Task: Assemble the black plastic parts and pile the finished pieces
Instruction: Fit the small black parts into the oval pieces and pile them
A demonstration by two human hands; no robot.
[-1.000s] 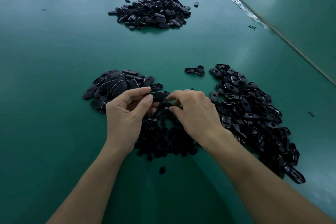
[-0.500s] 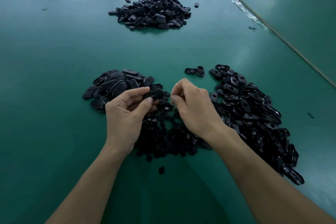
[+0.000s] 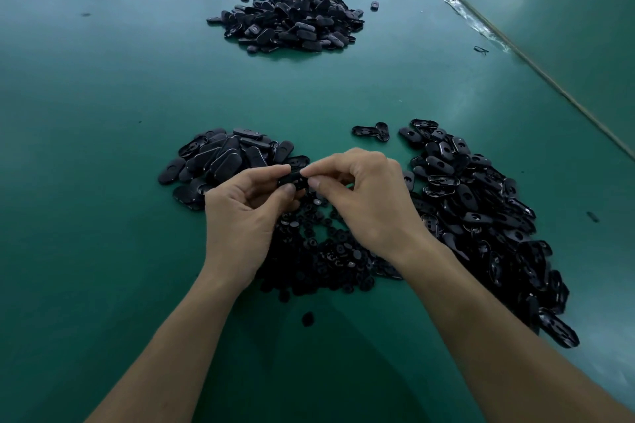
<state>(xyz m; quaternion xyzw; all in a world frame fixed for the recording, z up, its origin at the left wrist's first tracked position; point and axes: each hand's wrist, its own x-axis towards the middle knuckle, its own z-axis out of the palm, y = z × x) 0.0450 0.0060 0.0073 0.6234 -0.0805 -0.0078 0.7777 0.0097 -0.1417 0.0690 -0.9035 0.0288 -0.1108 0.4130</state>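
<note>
Hands together: left hand (image 3: 240, 216) and right hand (image 3: 367, 196) each pinch one end of a black oval plastic shell (image 3: 292, 180), above the heap of round black parts (image 3: 326, 251) on the green surface (image 3: 103, 148). Likely light, stiff and slick; grip its rims.

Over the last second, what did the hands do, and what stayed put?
The right hand lifted off the heap of small round pieces and moved left to the left hand, where its fingertips now pinch the end of the black oval part. Whether it brought a small piece along I cannot tell. The left hand kept gripping that part throughout. The piles of oval parts did not move.
</note>
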